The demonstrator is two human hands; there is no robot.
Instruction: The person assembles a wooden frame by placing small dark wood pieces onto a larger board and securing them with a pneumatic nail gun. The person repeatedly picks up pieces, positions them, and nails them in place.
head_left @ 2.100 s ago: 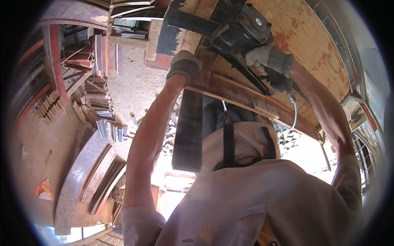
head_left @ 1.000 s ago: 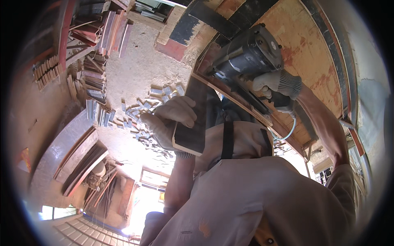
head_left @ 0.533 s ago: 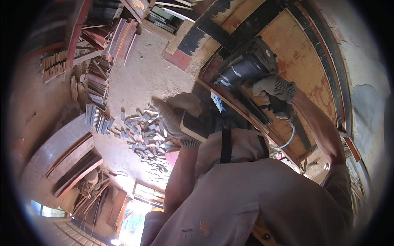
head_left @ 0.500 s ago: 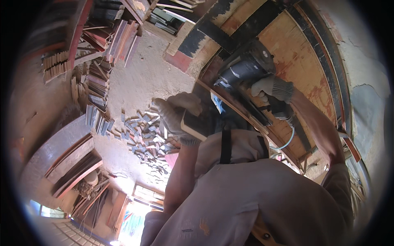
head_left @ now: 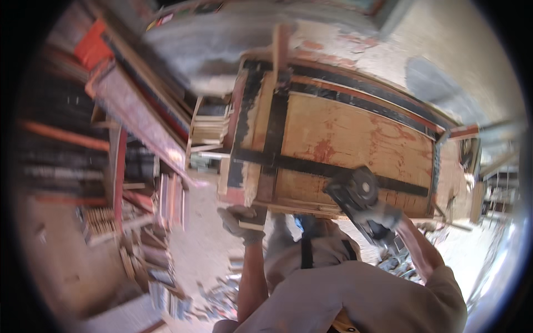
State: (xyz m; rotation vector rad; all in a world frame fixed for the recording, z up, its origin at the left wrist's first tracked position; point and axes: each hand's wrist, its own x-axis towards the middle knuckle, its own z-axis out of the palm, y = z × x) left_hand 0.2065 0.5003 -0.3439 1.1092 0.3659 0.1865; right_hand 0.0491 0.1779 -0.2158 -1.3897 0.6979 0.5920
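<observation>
A wooden worktable (head_left: 355, 133) with dark strips across its stained plywood top lies ahead of me. At its near left corner, my gloved left hand (head_left: 237, 222) is closed around a dark wooden board (head_left: 259, 215) with a pale cut end. The board's near end sticks out past the table edge. My gloved right hand (head_left: 384, 215) grips a black handheld circular saw (head_left: 360, 191), tilted over the table's near edge. Motion blurs this hand and the tool. A long dark strip (head_left: 311, 166) runs across the tabletop behind the saw.
Stacked wood strips (head_left: 210, 125) stand beyond the table's left end. Further left are a long reddish board (head_left: 136, 111) and bundled boards (head_left: 171, 202). Offcuts (head_left: 222, 297) litter the floor on my left, with more scraps (head_left: 401, 263) at the right. A wall (head_left: 444, 50) stands behind the table.
My view has swung, so the whole tabletop now shows ahead. The saw has turned and sits lower in view, near the table's front edge. My left hand still holds the board.
</observation>
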